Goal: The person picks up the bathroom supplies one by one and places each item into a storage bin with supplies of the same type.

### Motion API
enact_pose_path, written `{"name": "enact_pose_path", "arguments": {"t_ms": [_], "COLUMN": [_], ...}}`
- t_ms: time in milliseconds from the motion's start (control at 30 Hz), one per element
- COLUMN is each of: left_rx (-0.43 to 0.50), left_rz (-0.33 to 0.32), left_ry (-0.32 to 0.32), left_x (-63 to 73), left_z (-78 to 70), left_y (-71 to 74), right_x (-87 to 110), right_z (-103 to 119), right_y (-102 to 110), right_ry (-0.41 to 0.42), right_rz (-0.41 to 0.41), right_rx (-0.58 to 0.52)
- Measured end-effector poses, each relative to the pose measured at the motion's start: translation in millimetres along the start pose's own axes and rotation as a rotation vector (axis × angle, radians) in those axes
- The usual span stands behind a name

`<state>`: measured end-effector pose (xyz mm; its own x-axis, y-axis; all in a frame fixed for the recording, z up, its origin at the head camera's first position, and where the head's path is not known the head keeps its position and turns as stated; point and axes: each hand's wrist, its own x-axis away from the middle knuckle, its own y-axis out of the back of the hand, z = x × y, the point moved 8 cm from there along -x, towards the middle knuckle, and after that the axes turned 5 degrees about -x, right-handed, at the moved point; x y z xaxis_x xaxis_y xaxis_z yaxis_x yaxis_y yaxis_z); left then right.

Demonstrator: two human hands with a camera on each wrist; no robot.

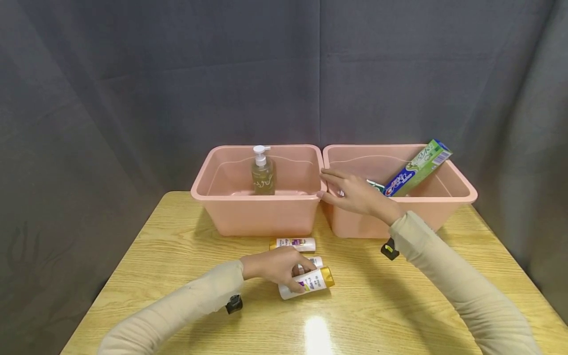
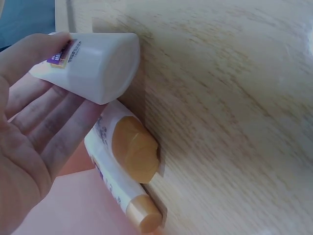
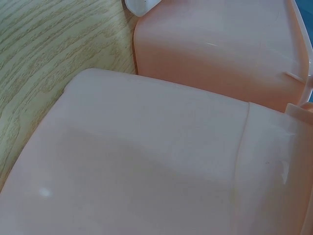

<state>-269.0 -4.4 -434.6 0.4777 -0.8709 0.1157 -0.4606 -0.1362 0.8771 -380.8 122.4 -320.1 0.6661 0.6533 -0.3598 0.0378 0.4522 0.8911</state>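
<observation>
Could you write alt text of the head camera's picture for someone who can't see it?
A person's left hand grips a white, gold-capped bottle over a wood-grain table, with two more bottles beyond it. The right hand is at the adjoining rims of two pink bins; the left holds a pump bottle, the right a slanted toothpaste box.

Covered labels and cropped edges on my feeds.
At the head view's lower centre, the left hand [image 1: 279,264] hides part of the gripped bottle [image 1: 317,280] and most of a second bottle [image 1: 316,261]; their fine print is too small for me. Right of centre, the right hand [image 1: 357,195] and right tub [image 1: 359,224] mask a packet [image 1: 376,185]. My right wrist view's top edge crops a white thing [image 3: 142,6].
</observation>
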Motion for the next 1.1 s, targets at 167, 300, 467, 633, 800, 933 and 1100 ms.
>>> {"name": "enact_pose_path", "arguments": {"t_ms": [167,300,467,633,800,933,1100], "left_rx": [0.047,0.097,0.121,0.127,0.144,0.161,0.173], "left_rz": [-0.021,-0.037,-0.054,-0.07,-0.087,-0.126,-0.162], "left_ry": [0.002,0.011,0.027,0.035,0.037,0.022,0.012], "left_x": [0.3,0.9,1.8,2.5,3.0,2.4,2.8], "left_z": [0.6,-0.6,-1.2,-0.3,-1.2,-1.4,-0.8], "left_y": [3.7,8.6,13.6,16.8,23.0,27.7,30.4], "right_x": [-0.5,0.4,0.2,-0.4,0.1,0.8,0.1], "right_z": [0,-1,-2,-2,-2,-3,-2], "right_y": [0,0,0,0,0,-1,-1], "right_ry": [0.002,-0.009,-0.012,-0.019,-0.012,-0.01,-0.002], "right_rz": [0.002,0.004,0.003,0.004,0.0,-0.003,-0.003], "right_rx": [0.004,-0.004,-0.017,-0.023,-0.018,-0.016,-0.009]}}
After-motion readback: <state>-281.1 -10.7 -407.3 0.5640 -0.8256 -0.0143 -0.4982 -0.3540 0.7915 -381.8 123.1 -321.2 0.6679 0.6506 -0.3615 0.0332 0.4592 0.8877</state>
